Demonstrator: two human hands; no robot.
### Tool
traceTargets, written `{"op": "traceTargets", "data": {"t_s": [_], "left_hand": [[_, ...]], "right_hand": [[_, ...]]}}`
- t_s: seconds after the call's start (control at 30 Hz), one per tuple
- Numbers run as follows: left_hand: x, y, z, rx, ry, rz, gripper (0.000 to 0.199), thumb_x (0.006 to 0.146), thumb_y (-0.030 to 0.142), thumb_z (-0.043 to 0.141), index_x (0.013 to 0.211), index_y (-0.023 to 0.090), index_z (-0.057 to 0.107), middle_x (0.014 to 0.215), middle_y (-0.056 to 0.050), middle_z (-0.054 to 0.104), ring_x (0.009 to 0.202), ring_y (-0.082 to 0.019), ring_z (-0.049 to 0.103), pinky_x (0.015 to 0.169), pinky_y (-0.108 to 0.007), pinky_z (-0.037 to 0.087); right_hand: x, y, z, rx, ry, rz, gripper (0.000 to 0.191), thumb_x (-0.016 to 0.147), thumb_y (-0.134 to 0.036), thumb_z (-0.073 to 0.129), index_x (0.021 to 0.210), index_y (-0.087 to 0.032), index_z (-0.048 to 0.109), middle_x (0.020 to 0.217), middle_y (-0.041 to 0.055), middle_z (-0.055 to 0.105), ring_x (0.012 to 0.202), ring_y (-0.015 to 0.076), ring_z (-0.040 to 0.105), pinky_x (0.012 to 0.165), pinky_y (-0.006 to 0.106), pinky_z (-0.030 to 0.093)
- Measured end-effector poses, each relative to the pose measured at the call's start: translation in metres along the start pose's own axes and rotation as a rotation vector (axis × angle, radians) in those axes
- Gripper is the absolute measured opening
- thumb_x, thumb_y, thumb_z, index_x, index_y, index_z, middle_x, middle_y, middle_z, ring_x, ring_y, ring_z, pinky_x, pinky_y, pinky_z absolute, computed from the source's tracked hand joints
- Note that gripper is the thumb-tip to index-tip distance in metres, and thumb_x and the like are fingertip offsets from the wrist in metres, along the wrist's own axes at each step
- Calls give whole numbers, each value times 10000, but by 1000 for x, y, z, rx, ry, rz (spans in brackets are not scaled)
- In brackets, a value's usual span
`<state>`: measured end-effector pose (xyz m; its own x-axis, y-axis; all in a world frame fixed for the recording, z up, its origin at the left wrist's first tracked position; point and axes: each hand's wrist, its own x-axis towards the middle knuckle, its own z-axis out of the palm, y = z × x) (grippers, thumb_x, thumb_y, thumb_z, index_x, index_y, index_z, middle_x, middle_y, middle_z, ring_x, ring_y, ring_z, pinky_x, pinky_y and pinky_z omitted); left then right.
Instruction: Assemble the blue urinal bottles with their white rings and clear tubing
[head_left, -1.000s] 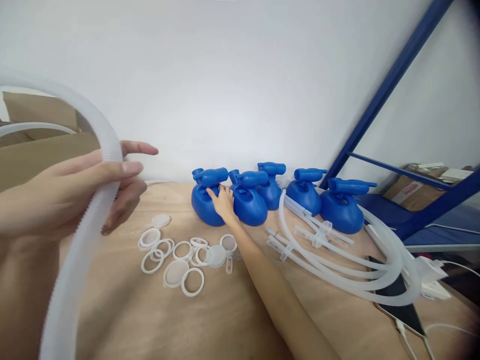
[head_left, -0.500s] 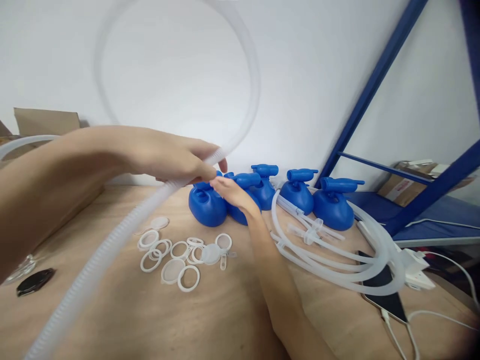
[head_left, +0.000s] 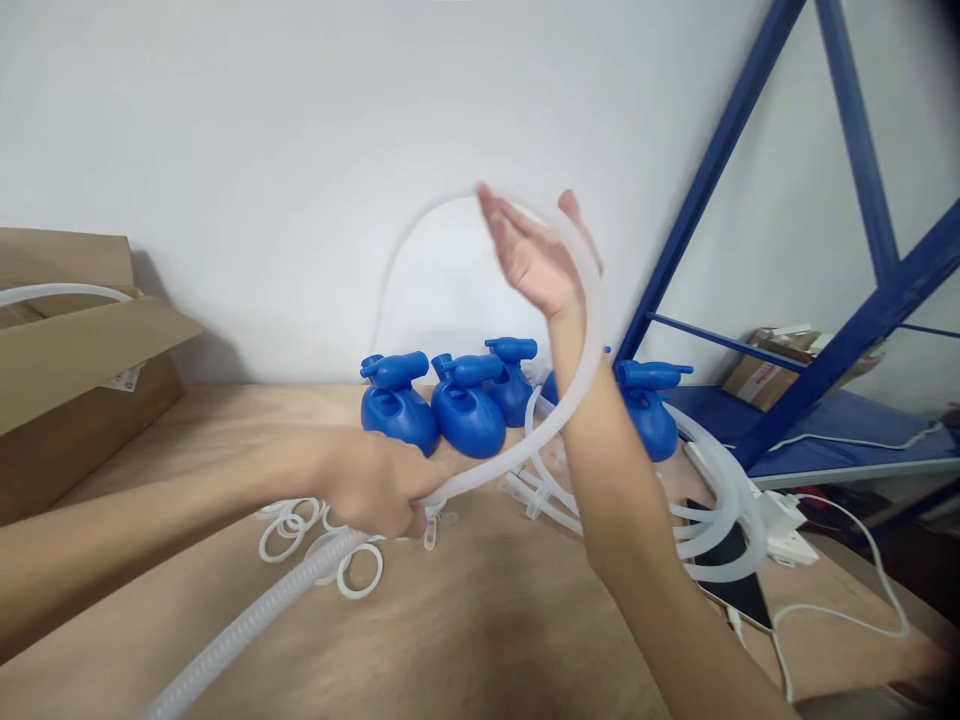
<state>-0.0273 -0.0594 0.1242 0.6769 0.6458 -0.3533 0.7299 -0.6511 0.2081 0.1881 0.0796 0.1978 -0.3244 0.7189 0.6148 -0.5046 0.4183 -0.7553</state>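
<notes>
A long translucent ribbed tube [head_left: 247, 620] runs up from the lower left and passes through my left hand [head_left: 379, 485], whose fingers are wrapped round it. Past that hand the tube bends up in a big loop against the wall. My right hand [head_left: 534, 258] is raised inside this loop with fingers and thumb spread, somewhat blurred. The tube crosses close by its palm and wrist; whether it touches is unclear. White rings [head_left: 360, 571] and small clear parts lie on the table partly behind my left hand. Several blue bottles with handle-like tops [head_left: 469, 410] stand behind my hands.
Coiled clear hoses [head_left: 720, 480] lie on the wooden table [head_left: 480, 640] at right, over a dark phone [head_left: 739, 580] with cables. An open cardboard box [head_left: 90, 400] stands at left, another tube reaching into it. A blue metal rack [head_left: 720, 180] rises at right.
My left hand has moved down toward the table, still round the tube. My right hand has risen from the bottles into the loop and spread its fingers. The view has shifted slightly.
</notes>
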Motion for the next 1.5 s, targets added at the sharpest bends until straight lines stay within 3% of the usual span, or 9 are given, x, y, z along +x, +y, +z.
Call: {"op": "traceTargets", "data": {"t_s": [0.13, 0.27, 0.4, 0.53, 0.63, 0.8, 1.0, 1.23, 1.5], "left_hand": [[-9, -5, 2, 74, -67, -174, 423, 880, 294, 558, 1292, 260, 652, 1055, -86, 772, 935, -310, 726, 799, -378, 553], [-1, -36, 7, 322, 98, -367, 362, 920, 317, 550, 1238, 212, 688, 974, -137, 754, 912, -370, 735, 824, -467, 548], [1, -62, -5, 383, 296, -565, 354, 978, 380, 537, 1275, 262, 689, 1143, -134, 728, 1066, -373, 715, 907, -489, 549], [-9, -68, -40, 396, 583, -714, 459, 1051, 504, 397, 1240, 214, 699, 1332, -173, 617, 1067, -388, 694, 920, -559, 552], [-8, -64, -72, 293, 815, -763, 579, 1029, 615, 388, 1302, 187, 668, 1253, -180, 630, 1133, -432, 652, 968, -677, 507], [44, -58, -118, 174, 1077, -624, 496, 1031, 533, 360, 1343, 239, 612, 1148, -144, 677, 1211, -420, 611, 1009, -700, 475], [182, -56, -149, -207, 1259, 25, 327, 948, 386, 549, 1254, 283, 601, 1223, -136, 647, 1255, -355, 582, 1168, -639, 361], [303, -17, -108, -371, 998, 427, 319, 964, 308, 469, 1261, 216, 541, 1520, -121, 569, 1428, -240, 509, 1171, -433, 446], [320, -4, -23, -359, 766, 355, 349, 973, 434, 485, 1209, 224, 635, 1127, -83, 764, 1018, -261, 718, 986, -407, 559]], "right_hand": [[6, -48, -30, 64, 158, 112, 547, 1103, -429, 266, 1017, -141, 724, 1222, -40, 779, 1109, -39, 677, 683, 15, 458], [-10, -88, -24, 14, 267, 130, 415, 1069, -275, 321, 1021, -148, 713, 1343, -102, 717, 875, -130, 649, 576, 34, 331], [-38, -124, -12, -140, 323, -128, 453, 975, -232, 326, 749, -138, 707, 1327, -153, 681, 1293, -66, 550, 769, 51, 372], [-65, -150, -32, -422, 354, -320, 491, 847, -130, 24, 425, 26, 220, 1290, -134, 623, 1293, 123, 540, 751, 178, 391], [-80, -158, -64, -447, 477, -295, 577, 959, -157, 138, 454, 12, 359, 1393, -138, 598, 1307, 101, 574, 811, 200, 420], [-110, -158, -126, -327, 731, -242, 281, 1052, -64, 504, 874, -165, 697, 1497, 33, 655, 1123, 78, 753, 984, 283, 576], [-174, -145, -198, -407, 936, 213, 273, 1073, -81, 464, 883, -157, 646, 1034, 61, 795, 749, 93, 743, 714, 201, 634], [-267, -116, -247, -625, 1007, 473, 165, 952, -38, 587, 1002, -183, 649, 969, 65, 812, 632, 139, 735, 566, 243, 652], [-327, -92, -282, -670, 1081, 590, 429, 924, -138, 650, 1345, -180, 576, 1011, 87, 815, 599, 125, 707, 567, 210, 634]]}}
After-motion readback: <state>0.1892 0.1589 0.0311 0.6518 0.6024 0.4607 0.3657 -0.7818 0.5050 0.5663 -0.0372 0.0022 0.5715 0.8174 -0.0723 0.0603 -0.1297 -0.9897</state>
